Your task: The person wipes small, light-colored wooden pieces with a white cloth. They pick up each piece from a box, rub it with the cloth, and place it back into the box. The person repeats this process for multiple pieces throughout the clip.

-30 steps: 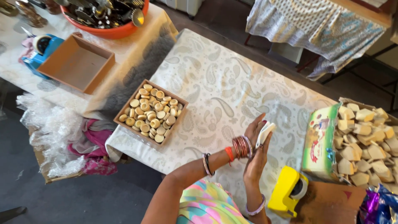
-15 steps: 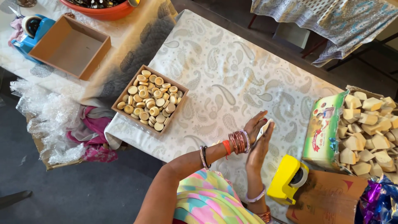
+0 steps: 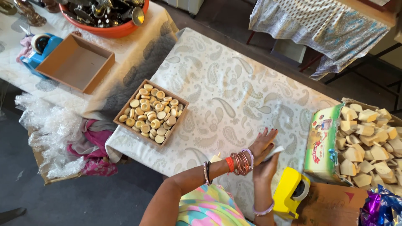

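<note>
My left hand (image 3: 260, 144), its wrist stacked with bangles, lies with fingers spread over a small flat white piece (image 3: 275, 151). My right hand (image 3: 264, 170) presses up against it from below, so the piece is held between both palms above the paisley tablecloth (image 3: 217, 79). A yellow tape dispenser (image 3: 289, 193) stands just right of my right wrist. To the left, a shallow wooden tray (image 3: 166, 93) holds several round tan discs (image 3: 151, 114).
A green-sided carton (image 3: 321, 144) of pale wedge-shaped blocks (image 3: 368, 146) sits at the right. An empty brown box (image 3: 101, 72), a blue tape dispenser (image 3: 39, 45) and an orange bowl (image 3: 112, 32) of metal utensils are on the left table. Crumpled plastic wrap (image 3: 50, 138) lies below it.
My hands stay pressed around the white piece and have sunk a little toward the table. The left fingers have spread out over it.
</note>
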